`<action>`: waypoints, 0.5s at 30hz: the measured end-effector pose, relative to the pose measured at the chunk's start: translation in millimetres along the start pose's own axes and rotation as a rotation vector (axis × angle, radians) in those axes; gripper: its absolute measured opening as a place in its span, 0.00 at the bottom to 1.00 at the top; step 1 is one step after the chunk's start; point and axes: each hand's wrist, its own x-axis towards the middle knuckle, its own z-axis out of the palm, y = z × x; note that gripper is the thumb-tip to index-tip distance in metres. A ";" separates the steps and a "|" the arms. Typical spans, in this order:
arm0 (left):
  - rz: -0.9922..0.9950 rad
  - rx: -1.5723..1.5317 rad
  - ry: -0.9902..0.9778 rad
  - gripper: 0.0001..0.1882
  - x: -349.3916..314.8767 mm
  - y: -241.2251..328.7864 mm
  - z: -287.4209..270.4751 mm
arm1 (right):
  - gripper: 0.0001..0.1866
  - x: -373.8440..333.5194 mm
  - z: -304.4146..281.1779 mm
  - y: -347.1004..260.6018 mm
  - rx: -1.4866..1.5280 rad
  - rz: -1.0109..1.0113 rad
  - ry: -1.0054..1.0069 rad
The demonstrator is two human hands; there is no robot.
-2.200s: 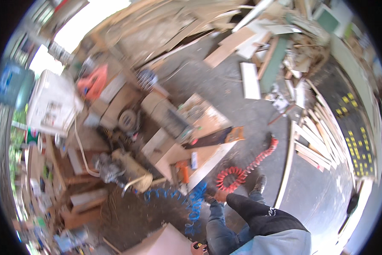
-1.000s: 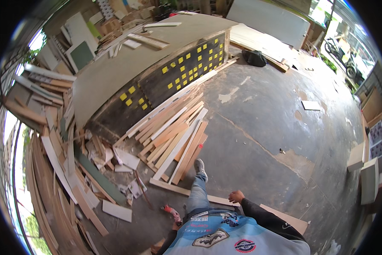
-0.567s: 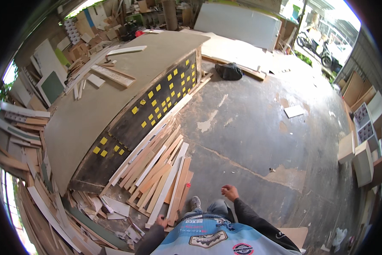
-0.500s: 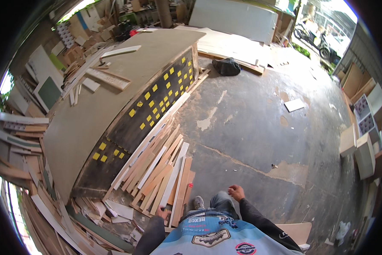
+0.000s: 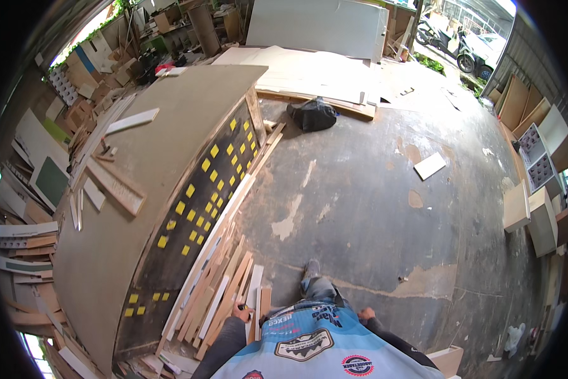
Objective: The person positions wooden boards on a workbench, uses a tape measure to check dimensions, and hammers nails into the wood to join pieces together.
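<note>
Against the near ends of a pile of wood strips (image 5: 226, 287), a small dark object (image 5: 245, 307) appears to be held in the left hand (image 5: 240, 312), with the fingers bent around it; its exact kind cannot be made out. The right hand (image 5: 366, 314) is carried near the other side of the body, fingers curled inward; nothing is seen in it, though whether it is fully clenched cannot be told. One shoe (image 5: 310, 269) is set forward on the grey floor (image 5: 360, 221), to the right of the strips, which are heaped loosely along a large table (image 5: 170, 107) marked on its dark side with yellow squares (image 5: 200, 222).

With the wood so near the legs, a toe could be caught and a stumble caused if a step were placed too far left. The strips, laid at uneven angles, could be set sliding by a knock. The small object could be dropped and lost in the gaps if the grip were slackened. Farther ahead, footing could be lost if the white board (image 5: 430, 166) on the floor were trodden on, and a trip could be caused by the black bag (image 5: 314, 115) if it were overlooked.
</note>
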 end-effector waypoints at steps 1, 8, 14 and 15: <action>0.172 0.138 0.144 0.31 41.3 -50.0 -13.9 | 0.15 45.1 -48.4 -54.1 -0.006 -0.151 0.006; 0.220 0.195 -0.023 0.29 41.5 124.1 69.1 | 0.12 250.3 -339.7 -214.3 0.787 -0.185 0.325; 0.194 0.349 0.024 0.31 123.2 207.8 87.6 | 0.12 363.4 -462.4 -347.5 1.151 -0.258 0.154; 0.145 0.374 -0.017 0.31 141.2 232.0 89.5 | 0.12 387.1 -471.9 -354.4 1.037 -0.285 0.137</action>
